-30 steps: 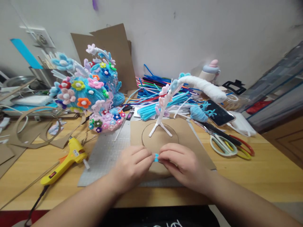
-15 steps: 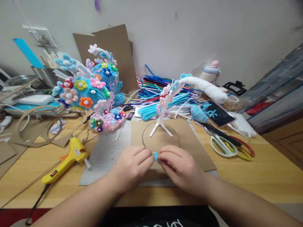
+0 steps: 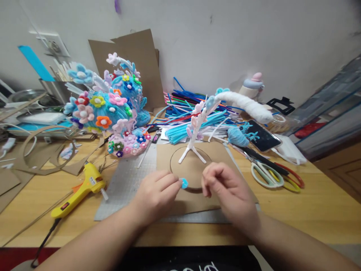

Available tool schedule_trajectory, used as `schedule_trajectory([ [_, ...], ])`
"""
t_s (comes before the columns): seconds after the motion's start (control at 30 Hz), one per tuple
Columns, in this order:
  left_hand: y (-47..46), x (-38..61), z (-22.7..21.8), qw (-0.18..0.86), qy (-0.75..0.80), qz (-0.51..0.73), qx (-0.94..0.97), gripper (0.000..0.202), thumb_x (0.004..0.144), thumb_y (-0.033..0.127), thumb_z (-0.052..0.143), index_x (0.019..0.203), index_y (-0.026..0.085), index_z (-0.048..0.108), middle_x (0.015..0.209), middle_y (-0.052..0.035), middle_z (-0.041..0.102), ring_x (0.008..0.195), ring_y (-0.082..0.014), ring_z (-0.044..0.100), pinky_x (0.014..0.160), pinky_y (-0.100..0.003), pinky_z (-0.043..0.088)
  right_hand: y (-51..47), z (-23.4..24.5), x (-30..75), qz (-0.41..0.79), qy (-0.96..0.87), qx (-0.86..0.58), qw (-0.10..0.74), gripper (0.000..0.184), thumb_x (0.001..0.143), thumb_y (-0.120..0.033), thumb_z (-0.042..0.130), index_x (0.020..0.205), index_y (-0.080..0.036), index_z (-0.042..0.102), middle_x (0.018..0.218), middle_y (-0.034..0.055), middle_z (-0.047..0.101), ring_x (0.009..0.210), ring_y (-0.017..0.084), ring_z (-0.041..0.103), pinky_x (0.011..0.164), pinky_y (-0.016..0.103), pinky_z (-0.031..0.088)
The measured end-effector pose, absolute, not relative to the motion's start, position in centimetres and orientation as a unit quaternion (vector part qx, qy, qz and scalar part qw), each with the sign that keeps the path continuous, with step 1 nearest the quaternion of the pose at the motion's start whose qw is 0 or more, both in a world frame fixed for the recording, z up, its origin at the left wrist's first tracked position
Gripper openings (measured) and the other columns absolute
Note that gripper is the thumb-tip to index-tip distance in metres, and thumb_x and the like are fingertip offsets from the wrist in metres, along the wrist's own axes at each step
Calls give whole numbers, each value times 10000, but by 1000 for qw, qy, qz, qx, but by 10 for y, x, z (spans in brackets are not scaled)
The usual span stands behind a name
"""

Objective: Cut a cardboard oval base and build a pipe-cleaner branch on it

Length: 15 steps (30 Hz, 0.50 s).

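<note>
Between the thumb and fingertips of my left hand (image 3: 159,192) is a small blue fuzzy pipe-cleaner piece (image 3: 184,183), rounded in outline; part of it is hidden by the fingers. My right hand (image 3: 227,188) is held apart to the right of it, fingers loosely curled in, with nothing visible in them. Both hands are above a cardboard sheet (image 3: 237,177) with a circle drawn or cut in it. Just beyond them stands a white wrapped stem (image 3: 194,137) on forked feet, bearing small pastel flowers and a thick white curved arm (image 3: 242,101).
A yellow hot glue gun (image 3: 81,192) lies at left on the wooden table. Behind it stands a blue, flower-covered pipe-cleaner piece (image 3: 104,109). Bundled pipe cleaners (image 3: 186,128) lie at the back. Scissors (image 3: 266,175), a phone (image 3: 262,135) and blue yarn (image 3: 238,135) are at right.
My right hand has let go of the blue piece and moved up and to the right. My left hand keeps it in nearly the same place.
</note>
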State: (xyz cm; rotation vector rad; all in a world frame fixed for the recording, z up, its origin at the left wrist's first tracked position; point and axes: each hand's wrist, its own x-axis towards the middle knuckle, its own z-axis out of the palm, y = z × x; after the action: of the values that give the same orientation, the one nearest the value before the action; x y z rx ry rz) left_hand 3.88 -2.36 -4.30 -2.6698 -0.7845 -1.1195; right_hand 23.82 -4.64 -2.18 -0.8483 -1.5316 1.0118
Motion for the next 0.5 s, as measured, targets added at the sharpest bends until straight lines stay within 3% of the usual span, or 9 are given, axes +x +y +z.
schedule_trajectory([
  [0.1,-25,38,-43,55,-245,-416,-874,148,829,62,548,913,155,625,780,-52,683,678,-140,579,601,-272,484,-38,-25,244,513,-537,-346,574,212,922,-309,463,736,-211,437,647,-44,431,461,75,415,426,217,315],
  [0.27,-31,38,-35,38,-196,-458,-866,193,784,41,606,957,124,628,807,-71,693,697,-152,595,595,-283,497,-34,-28,244,601,-491,-336,534,359,932,-351,433,615,-197,367,541,-69,334,399,53,288,359,187,206],
  [0.37,-33,40,-30,1,-190,-474,-860,186,790,55,603,952,141,632,797,-59,692,681,-145,599,585,-275,497,-37,-29,240,604,-518,-358,488,322,916,-365,472,647,-189,443,535,-60,415,409,56,356,375,187,268],
  [0.5,-31,44,-31,-127,-230,-493,-829,160,799,66,601,913,167,647,773,-52,679,674,-139,608,600,-267,501,-40,-31,235,520,-605,-357,486,103,858,-289,582,823,-193,595,670,-23,541,522,80,490,460,209,399],
])
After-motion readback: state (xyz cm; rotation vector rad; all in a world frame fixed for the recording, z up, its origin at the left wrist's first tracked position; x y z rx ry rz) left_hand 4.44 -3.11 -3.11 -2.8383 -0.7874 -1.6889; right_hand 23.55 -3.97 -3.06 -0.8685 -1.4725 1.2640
